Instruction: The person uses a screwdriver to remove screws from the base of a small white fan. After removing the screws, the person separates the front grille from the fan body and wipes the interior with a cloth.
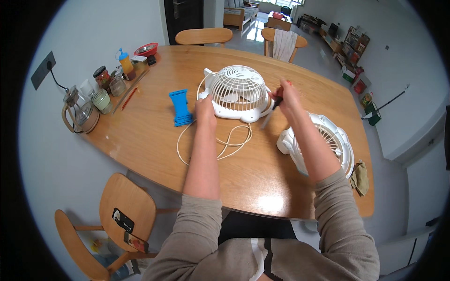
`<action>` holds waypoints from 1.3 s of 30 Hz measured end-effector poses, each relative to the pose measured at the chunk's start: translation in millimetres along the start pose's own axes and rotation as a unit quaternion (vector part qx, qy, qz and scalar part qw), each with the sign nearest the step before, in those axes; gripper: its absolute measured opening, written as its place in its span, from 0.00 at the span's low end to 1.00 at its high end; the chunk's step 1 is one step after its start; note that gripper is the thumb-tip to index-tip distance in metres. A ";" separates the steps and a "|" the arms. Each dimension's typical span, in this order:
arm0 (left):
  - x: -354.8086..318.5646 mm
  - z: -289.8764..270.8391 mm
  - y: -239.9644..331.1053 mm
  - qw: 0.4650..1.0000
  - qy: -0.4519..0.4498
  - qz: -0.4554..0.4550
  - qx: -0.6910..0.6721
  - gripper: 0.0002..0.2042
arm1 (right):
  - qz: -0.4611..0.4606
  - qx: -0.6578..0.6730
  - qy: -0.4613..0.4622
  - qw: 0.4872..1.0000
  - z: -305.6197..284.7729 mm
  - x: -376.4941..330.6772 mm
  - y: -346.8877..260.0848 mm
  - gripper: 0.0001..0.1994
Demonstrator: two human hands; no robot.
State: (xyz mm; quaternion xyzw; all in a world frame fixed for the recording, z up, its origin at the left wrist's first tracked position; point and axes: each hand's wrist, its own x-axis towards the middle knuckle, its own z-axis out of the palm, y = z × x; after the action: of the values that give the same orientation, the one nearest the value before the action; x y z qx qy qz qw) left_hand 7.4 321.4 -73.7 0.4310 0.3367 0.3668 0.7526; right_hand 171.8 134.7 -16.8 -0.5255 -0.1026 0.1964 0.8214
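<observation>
A white fan body with a domed grille (238, 84) lies on the wooden table in front of me. My left hand (205, 111) is closed on the near left edge of its base. At the fan's right side, my right hand (288, 99) grips a screwdriver (277, 104) with a dark handle and a red end. Its shaft slants down toward the tabletop, beside the base. A cream power cord (233, 149) loops on the table near my left forearm. Partly hidden under my right forearm is a second white round fan part (346, 144) with radial ribs.
Left of the fan stands a blue plastic piece (180, 108). Jars, a glass kettle (84, 114), a sauce bottle (125, 63) and a red bowl (146, 48) line the table's left side. A cloth (360, 179) lies at the right edge. Chairs (126, 206) surround the table.
</observation>
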 end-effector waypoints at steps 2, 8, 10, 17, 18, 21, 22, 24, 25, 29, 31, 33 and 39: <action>8.0 -5.9 -3.9 0.999 -0.016 0.023 -0.026 0.16 | 0.006 0.062 0.021 0.998 16.1 -7.3 20.7 0.10; -3.1 -9.5 -2.3 0.994 -0.073 0.065 -0.042 0.21 | -0.018 0.101 0.110 0.989 46.1 -46.5 65.6 0.07; -23.2 -0.1 0.9 0.995 -0.061 0.063 -0.036 0.25 | -0.056 0.077 0.159 0.983 40.5 -51.0 70.4 0.07; -25.3 1.5 -9.8 0.988 -0.047 0.137 0.048 0.23 | -0.022 0.118 0.216 0.969 20.0 -88.0 66.6 0.06; -29.3 20.1 -14.9 0.987 -0.061 0.140 0.052 0.22 | -0.047 0.101 0.176 0.978 -13.3 -65.7 80.3 0.06; -18.2 0.7 -18.3 0.982 -0.060 0.155 0.086 0.19 | 0.038 0.036 0.173 0.984 15.8 -128.3 49.0 0.18; -15.3 -1.3 -16.2 0.979 -0.057 0.165 0.102 0.19 | 0.053 0.038 0.142 0.988 17.7 -137.4 43.1 0.17; -18.8 4.1 -17.3 0.975 -0.050 0.177 0.122 0.19 | 0.044 0.048 0.112 0.992 14.8 -145.6 41.2 0.15; -23.5 7.4 -16.4 0.974 -0.045 0.180 0.127 0.19 | 0.019 0.055 0.114 0.992 12.5 -147.2 42.5 0.13; -25.4 9.5 -15.3 0.968 -0.040 0.201 0.148 0.19 | 0.012 0.116 0.132 0.984 6.8 -152.5 48.7 0.09; -25.9 8.0 -14.4 0.964 -0.034 0.208 0.165 0.17 | 0.007 0.128 0.135 0.982 9.1 -159.5 48.7 0.07; -26.3 7.1 -13.9 0.964 -0.035 0.203 0.167 0.16 | -0.039 0.113 0.116 0.986 9.3 -167.8 49.8 0.06; -33.3 8.0 -13.4 0.971 -0.044 0.188 0.144 0.14 | -0.240 0.078 0.043 0.967 11.5 -191.4 38.1 0.03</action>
State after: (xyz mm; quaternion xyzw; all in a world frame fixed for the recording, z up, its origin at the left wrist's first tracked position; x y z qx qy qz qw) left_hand 0.8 285.4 -76.2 0.6062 0.2659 0.4298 0.6141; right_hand -13.4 75.8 -39.1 -0.4279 -0.1746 -0.0222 0.8865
